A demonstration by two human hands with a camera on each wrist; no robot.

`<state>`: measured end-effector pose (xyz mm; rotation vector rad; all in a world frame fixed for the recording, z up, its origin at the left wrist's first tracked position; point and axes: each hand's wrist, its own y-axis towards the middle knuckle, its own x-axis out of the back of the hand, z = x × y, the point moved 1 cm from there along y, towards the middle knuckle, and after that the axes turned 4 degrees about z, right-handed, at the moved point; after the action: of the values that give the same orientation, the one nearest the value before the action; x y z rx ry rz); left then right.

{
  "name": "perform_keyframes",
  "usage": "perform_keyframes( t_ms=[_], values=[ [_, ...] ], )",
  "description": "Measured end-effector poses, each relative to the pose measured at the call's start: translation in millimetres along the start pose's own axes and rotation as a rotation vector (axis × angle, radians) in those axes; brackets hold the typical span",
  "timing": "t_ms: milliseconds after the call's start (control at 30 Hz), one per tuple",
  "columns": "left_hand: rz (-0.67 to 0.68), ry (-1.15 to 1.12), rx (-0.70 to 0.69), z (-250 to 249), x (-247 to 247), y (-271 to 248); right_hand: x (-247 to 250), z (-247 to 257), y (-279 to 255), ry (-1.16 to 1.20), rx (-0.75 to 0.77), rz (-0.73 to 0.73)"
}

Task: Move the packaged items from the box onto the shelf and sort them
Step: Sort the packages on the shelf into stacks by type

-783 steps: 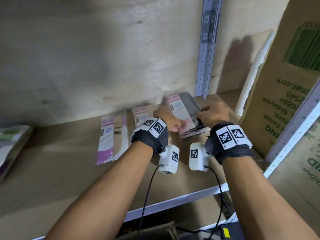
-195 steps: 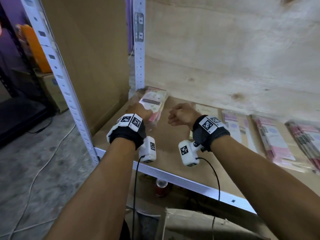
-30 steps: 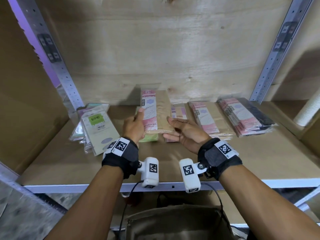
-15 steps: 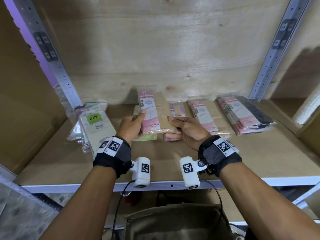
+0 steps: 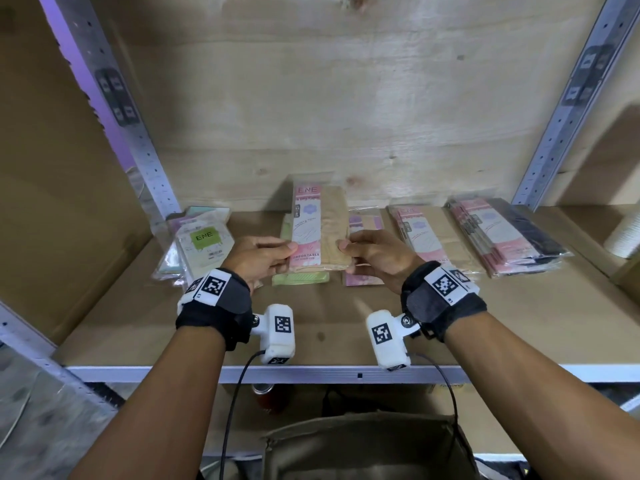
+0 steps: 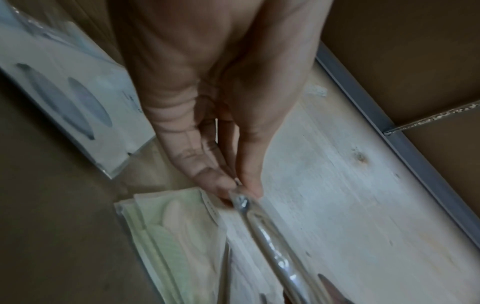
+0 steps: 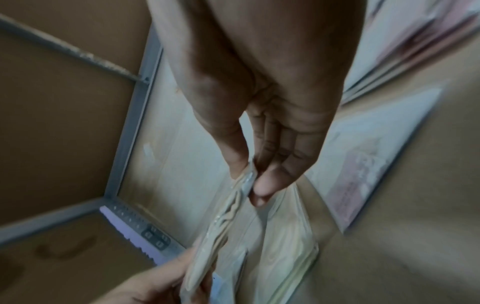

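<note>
A flat pink-and-beige packet [image 5: 318, 230] is held just above the shelf board [image 5: 346, 327], in the middle. My left hand [image 5: 263, 258] pinches its left edge between thumb and fingers. My right hand [image 5: 370, 254] pinches the right edge [image 7: 246, 183]. In the left wrist view the packet's clear plastic edge [image 6: 259, 226] runs away from my left fingertips [image 6: 221, 185]. Under it lies a pale green packet [image 5: 299, 278], with a pink one [image 5: 363, 278] beside it.
On the shelf lie a green-label stack [image 5: 201, 244] at the left, a pink-and-beige stack [image 5: 426, 233] and a pink-and-black stack [image 5: 505, 233] at the right. Grey metal uprights [image 5: 135, 140] frame the bay. A brown box [image 5: 367, 445] sits below the shelf's front rail [image 5: 346, 374].
Both hands now pinch the packet's side edges; a second ago the right hand lay open beneath it. The packet has stayed nearly in place over the green one.
</note>
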<state>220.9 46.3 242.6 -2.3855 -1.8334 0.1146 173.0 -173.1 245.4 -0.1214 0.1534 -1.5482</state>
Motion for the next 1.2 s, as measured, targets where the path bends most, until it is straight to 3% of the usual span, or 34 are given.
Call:
perform_keyframes(
  t_ms=[167, 433, 600, 867, 1200],
  values=[
    [-0.128, 0.139, 0.02, -2.5, 9.3, 12.3, -16.4, 15.8, 24.0, -0.272, -0.022, -0.044],
    [-0.179, 0.363, 0.136, -0.5, 17.1, 25.4, -31.5, 10.9, 58.3, -0.694, -0.098, -0.079],
    [-0.184, 0.414, 0.159, 5.0, 16.1, 27.4, -38.8, 9.2, 59.2, -0.809, -0.182, -0.09],
    [-0.176, 0.473, 0.151, 7.9, 13.5, 28.3, -44.7, 8.3, 54.3, -0.947, -0.193, -0.149],
    [-0.185, 0.563, 0.155, 4.5, 13.5, 26.4, -45.0, 6.9, 59.4, -0.919, -0.207, -0.106]
  ],
)
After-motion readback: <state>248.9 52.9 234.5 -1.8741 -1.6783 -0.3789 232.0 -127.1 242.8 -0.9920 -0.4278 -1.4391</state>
